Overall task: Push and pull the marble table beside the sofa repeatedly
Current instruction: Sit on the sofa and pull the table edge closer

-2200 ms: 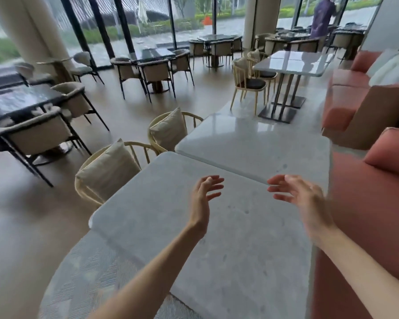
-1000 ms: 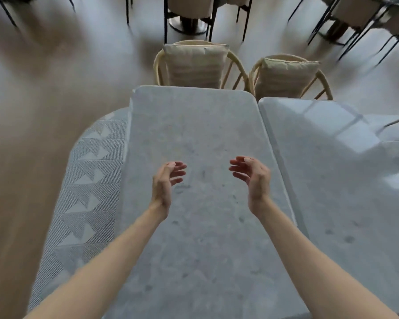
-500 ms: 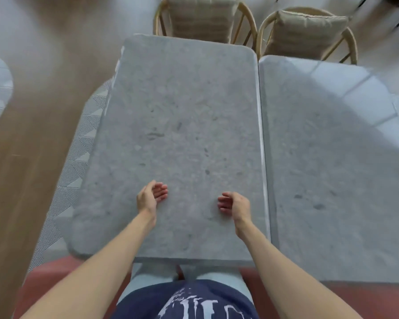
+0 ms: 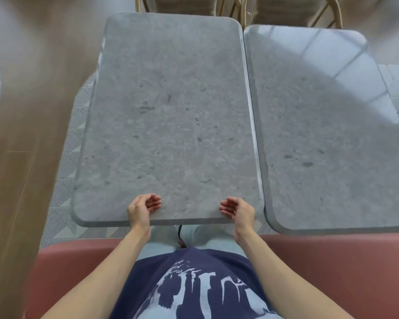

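Observation:
A grey marble table [image 4: 168,116] with rounded corners stands straight in front of me. I sit on a pink sofa [image 4: 332,268] and my knees are under the table's near edge. My left hand [image 4: 141,210] hovers over that near edge, left of centre, with curled fingers apart and palm turned inward. My right hand [image 4: 238,211] is over the same edge near the right corner, also loosely curled and facing inward. Neither hand grips the table; whether they touch it I cannot tell.
A second marble table [image 4: 332,125] stands right beside the first, a narrow gap between them. Two wicker chairs [image 4: 283,8] with cushions are at the far side. A patterned grey rug [image 4: 65,180] lies under the table; wooden floor [image 4: 21,134] is to the left.
My view has tilted down from the room to the table and my lap. Both hands have drawn back from the middle of the tabletop to its near edge.

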Motion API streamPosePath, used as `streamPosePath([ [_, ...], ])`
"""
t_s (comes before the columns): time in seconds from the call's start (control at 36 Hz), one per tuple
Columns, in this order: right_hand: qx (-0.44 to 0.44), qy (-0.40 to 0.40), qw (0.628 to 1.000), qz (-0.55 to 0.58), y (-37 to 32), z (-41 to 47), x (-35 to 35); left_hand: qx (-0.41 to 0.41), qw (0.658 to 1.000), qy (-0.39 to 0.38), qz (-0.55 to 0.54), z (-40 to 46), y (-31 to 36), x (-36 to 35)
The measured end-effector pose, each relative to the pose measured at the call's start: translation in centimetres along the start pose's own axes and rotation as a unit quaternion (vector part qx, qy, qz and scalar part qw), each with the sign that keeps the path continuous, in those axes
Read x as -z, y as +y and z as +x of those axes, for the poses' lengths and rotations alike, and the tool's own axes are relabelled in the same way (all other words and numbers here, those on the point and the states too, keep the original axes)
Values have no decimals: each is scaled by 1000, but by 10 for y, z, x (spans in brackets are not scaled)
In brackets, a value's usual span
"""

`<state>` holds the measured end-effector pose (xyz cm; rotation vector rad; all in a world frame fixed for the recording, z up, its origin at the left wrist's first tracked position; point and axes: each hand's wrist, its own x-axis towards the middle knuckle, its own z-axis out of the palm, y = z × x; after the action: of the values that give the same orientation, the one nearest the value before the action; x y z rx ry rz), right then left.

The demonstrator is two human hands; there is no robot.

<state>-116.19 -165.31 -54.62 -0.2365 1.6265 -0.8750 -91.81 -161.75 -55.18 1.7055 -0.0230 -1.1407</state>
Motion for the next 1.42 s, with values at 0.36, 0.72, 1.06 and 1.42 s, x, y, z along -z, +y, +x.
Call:
streamPosePath([
  [0.36, -146, 62, 968, 195, 43, -8, 9, 243, 958, 75, -136, -35, -46, -7],
  [0.72, -174, -23, 928, 329, 32, 7, 26, 228, 924, 17, -306, 1, -34, 20],
  [1.06, -144, -38, 945, 291, 38, 11, 36, 211, 929, -2, -305, -7, -44, 26],
  [1.42, -115, -43, 953, 276, 42, 10, 36, 188, 939, -7, -288, -12, -42, 25],
])
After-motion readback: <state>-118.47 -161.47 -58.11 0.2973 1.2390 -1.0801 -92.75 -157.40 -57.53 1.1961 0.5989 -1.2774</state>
